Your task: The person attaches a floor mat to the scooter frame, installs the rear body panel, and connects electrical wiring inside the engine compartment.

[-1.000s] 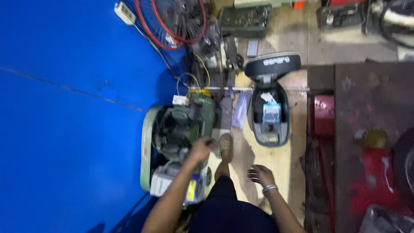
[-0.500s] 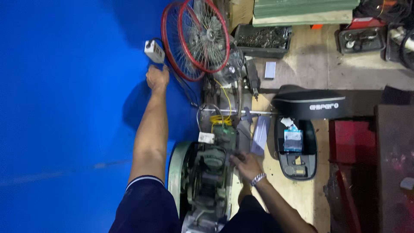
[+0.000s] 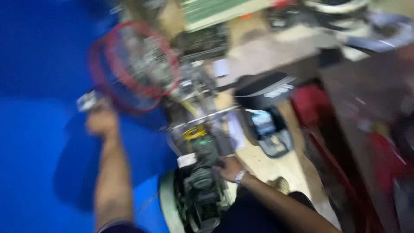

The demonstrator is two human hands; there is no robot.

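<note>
The view is motion-blurred. My left hand (image 3: 101,122) is stretched far out over the blue sheet, at a small white box-shaped object (image 3: 88,101) beside a red-rimmed wire fan guard (image 3: 133,64); whether it grips the box is unclear. My right hand (image 3: 228,167), with a bracelet at the wrist, rests on the upper right side of a green and grey motor unit (image 3: 200,185) on the floor in front of me.
A blue sheet (image 3: 39,142) covers the left. An open black case (image 3: 265,114) with items inside lies right of the motor. Red containers (image 3: 310,105) and a dark bench (image 3: 366,90) stand at right. Tool trays (image 3: 202,41) sit at the back.
The view has tilted and blurred. My left hand stays out by the white box near the fan guard; my right hand stays at the motor unit.
</note>
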